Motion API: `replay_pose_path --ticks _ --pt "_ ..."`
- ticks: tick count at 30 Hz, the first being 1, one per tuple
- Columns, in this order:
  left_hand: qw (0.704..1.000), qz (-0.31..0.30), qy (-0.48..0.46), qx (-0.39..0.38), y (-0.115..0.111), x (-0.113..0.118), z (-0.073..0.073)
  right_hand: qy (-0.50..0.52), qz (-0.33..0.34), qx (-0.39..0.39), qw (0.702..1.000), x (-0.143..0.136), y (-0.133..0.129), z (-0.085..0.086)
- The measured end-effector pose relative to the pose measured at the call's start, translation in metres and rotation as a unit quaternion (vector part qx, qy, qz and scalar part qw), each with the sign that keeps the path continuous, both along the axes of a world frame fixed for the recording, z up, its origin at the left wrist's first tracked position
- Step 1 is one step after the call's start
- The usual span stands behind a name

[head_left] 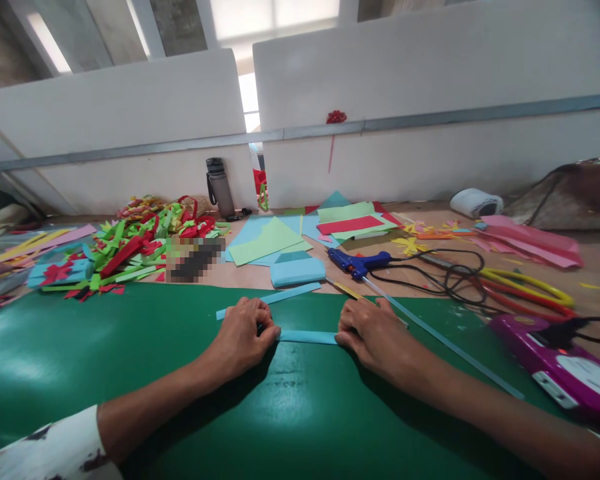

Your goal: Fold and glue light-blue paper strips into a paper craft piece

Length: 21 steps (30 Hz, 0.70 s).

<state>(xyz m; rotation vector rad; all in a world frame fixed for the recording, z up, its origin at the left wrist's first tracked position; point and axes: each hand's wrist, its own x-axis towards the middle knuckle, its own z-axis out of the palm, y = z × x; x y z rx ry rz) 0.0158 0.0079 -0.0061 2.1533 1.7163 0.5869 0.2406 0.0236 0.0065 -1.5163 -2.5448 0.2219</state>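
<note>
A narrow blue paper strip (307,337) stretches between my two hands, just over the green mat (180,427). My left hand (247,331) pinches its left end, and my right hand (367,333) pinches the right end. Behind my left hand lies a second blue strip (293,293). The fingers of both hands are curled, so the strip's ends are hidden. A folded blue piece (299,272) sits beyond the strips. A blue glue gun (357,262) with a long pale glue stick (445,339) lies behind and right of my right hand.
Red and green paper pieces (135,243) are heaped at the back left near a dark bottle (220,189). Coloured paper sheets (267,240) lie at the back middle. On the right are a black cord (450,277), scissors with yellow and orange handles (530,283) and a purple power strip (555,363).
</note>
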Motion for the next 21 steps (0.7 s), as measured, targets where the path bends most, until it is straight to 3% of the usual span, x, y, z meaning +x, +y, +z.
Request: replay_pose_path --ticks 21 --pt "0.999 -0.01 0.029 0.018 0.0018 0.0001 -0.0044 0.023 -0.006 -0.03 0.999 0.005 0.0005 -0.0005"
